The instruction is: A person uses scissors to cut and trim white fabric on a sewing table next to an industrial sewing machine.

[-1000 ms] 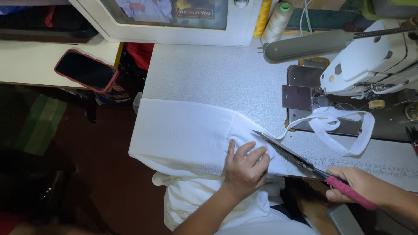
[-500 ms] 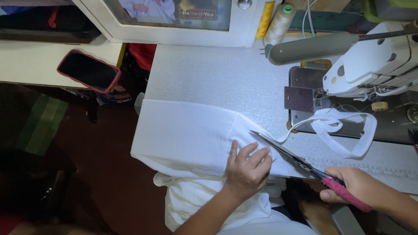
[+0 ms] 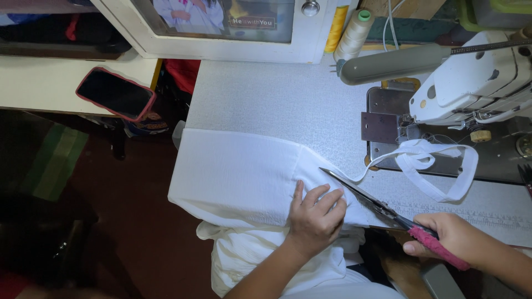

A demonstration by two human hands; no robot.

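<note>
Two hands are on the job: my left hand (image 3: 316,213) lies flat on the white fabric (image 3: 244,174), fingers (image 3: 324,200) spread and pressing the cloth against the grey table (image 3: 277,94), while my right hand (image 3: 451,238) is curled around the pink handles of the scissors (image 3: 382,209). How far those handles are squeezed I cannot tell, because my own knuckles cover them; the blades look nearly together, their tip lying just beyond my left fingertips, at the edge where the cloth narrows into a thin white strap (image 3: 438,166).

Compared with a second ago, little has shifted. The blades lie on the same slanting line across the cloth, the tip at much the same spot past my left fingers, and my left palm has stayed planted with the same spread. My right hand has kept its grip. I read that as a slow cut or a pause in it, with the cloth held steady rather than fed along.

Past the scissor tip, on the far side from my fingers, the strap loops over the metal plate of the sewing machine (image 3: 471,83). Beyond my left fingertips, at the far table edge, stand a cream thread cone (image 3: 354,33) and a yellow spool (image 3: 336,27). Well off to the left of my left hand lies a phone in a red case (image 3: 115,94) on a pale shelf.
</note>
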